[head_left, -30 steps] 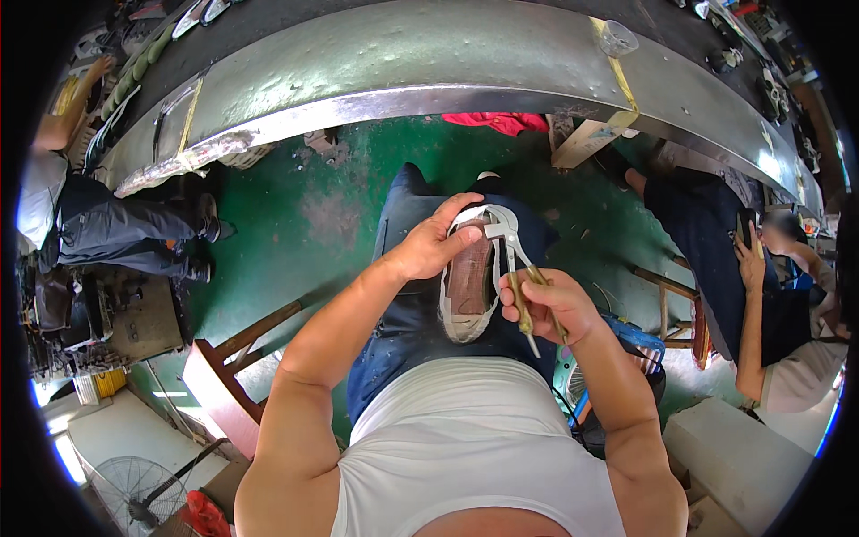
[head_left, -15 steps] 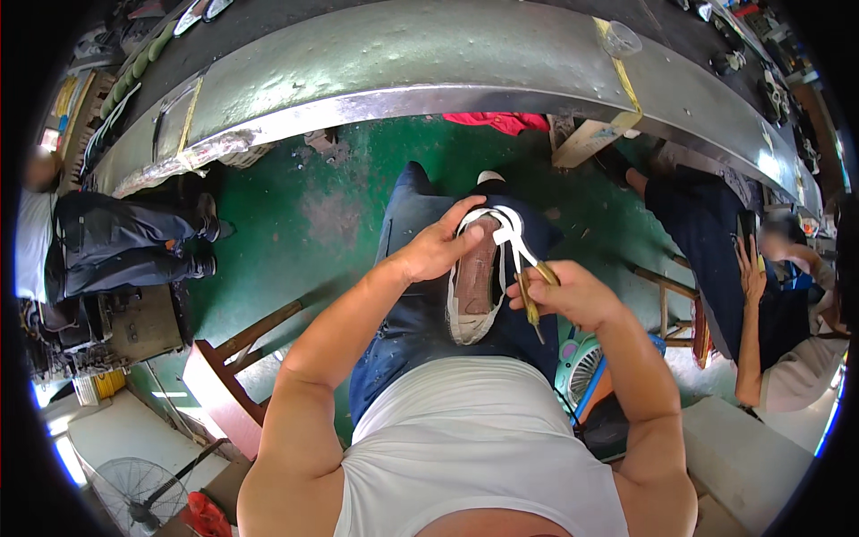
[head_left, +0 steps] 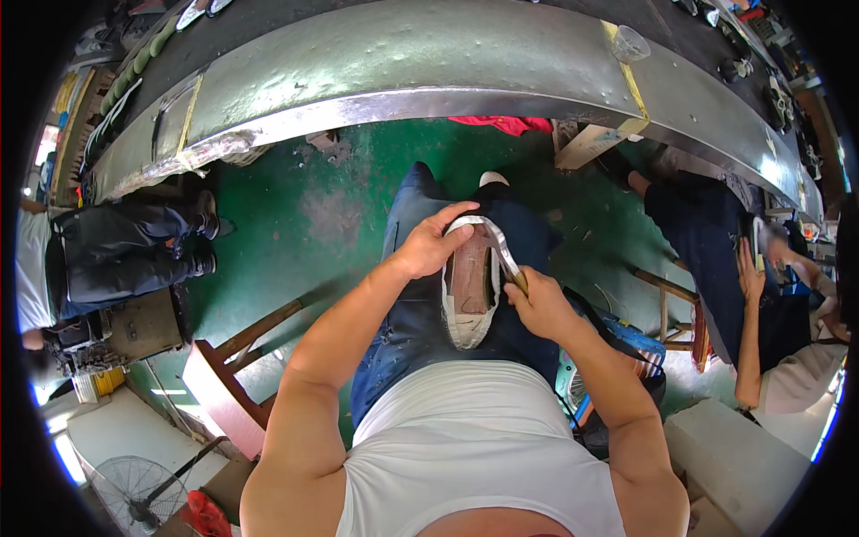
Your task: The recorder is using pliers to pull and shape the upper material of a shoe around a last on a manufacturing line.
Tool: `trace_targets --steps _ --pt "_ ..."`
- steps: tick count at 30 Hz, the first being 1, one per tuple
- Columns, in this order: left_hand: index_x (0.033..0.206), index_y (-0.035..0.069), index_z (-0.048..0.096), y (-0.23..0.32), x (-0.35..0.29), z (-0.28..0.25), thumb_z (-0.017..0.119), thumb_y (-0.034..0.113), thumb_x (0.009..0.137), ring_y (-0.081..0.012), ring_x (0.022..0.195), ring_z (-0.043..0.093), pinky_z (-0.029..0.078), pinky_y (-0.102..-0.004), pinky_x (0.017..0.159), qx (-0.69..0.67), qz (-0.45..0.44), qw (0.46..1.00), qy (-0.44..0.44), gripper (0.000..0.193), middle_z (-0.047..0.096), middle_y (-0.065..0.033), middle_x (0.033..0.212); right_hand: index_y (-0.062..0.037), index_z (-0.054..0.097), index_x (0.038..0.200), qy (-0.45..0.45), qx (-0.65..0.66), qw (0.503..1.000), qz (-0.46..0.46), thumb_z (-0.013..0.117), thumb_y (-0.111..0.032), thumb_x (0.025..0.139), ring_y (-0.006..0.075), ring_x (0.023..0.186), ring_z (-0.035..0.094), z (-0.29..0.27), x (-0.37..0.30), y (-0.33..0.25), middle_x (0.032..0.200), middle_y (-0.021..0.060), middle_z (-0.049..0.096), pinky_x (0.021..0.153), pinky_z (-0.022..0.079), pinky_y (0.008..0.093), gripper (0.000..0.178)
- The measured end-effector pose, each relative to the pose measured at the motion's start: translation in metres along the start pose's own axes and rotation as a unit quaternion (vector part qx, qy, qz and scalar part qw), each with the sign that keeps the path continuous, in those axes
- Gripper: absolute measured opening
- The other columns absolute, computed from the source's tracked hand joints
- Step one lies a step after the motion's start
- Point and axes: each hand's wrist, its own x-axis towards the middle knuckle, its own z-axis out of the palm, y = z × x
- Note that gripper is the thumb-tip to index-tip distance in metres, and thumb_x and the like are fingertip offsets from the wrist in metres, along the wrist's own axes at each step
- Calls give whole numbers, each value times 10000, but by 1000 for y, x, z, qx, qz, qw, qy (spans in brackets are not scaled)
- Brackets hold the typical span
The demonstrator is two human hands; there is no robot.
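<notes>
A shoe part (head_left: pixel 469 285) with a brown middle and a pale rim lies lengthwise on my lap. My left hand (head_left: pixel 429 245) is closed on its far left end, the thumb pressing on the rim. From that end a white strip (head_left: pixel 503 248) curves down the right side toward my right hand (head_left: pixel 542 306). In my right hand a brass-coloured pincer-like tool (head_left: pixel 518 280) is held with its tip at the strip's lower end. My fingers hide most of the tool, so I cannot tell whether its jaws grip the strip.
A metal-edged workbench (head_left: pixel 358 67) spans the far side, with a clear plastic cup (head_left: pixel 630 43) on it. Wooden stools (head_left: pixel 224 394) stand left and right. A fan (head_left: pixel 134 497) is at lower left. Other people sit at both sides; one person's hand (head_left: pixel 750 270) shows at right.
The white strip's loose loop and hanging ends have given way to a single curve along the shoe part's right side. My right hand has turned and closed further round the tool.
</notes>
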Motion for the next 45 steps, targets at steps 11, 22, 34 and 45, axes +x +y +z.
trace_targets --steps 11,22,34,45 --pt "1340 54 587 -1 17 0 624 84 949 -110 1010 613 504 -269 907 9 -103 993 58 395 659 -60 1153 10 579 996 -176 143 957 179 560 -201 969 194 645 639 -55 16 -40 785 115 664 617 515 331 213" --pt "1266 -30 591 2 -40 32 511 143 933 -234 1045 646 495 -346 919 272 -213 934 89 384 678 -198 1134 6 546 926 96 25 989 112 770 -433 817 283 635 629 -6 19 -1 730 112 629 639 515 393 505" --pt "1577 52 226 -2 -74 31 561 -78 768 -200 1312 490 371 -293 1098 -238 -212 945 -71 885 471 -126 1475 54 563 1076 9 28 982 185 733 -227 770 364 972 672 17 -13 10 1001 235 671 850 526 414 449" --pt "1567 -11 72 -47 -100 51 750 145 819 -266 1390 401 286 -341 1170 18 -106 994 -13 1022 416 -220 1486 49 506 1355 -109 -227 961 -114 626 -85 868 375 1073 605 -43 -47 -6 1124 221 612 929 499 431 518"
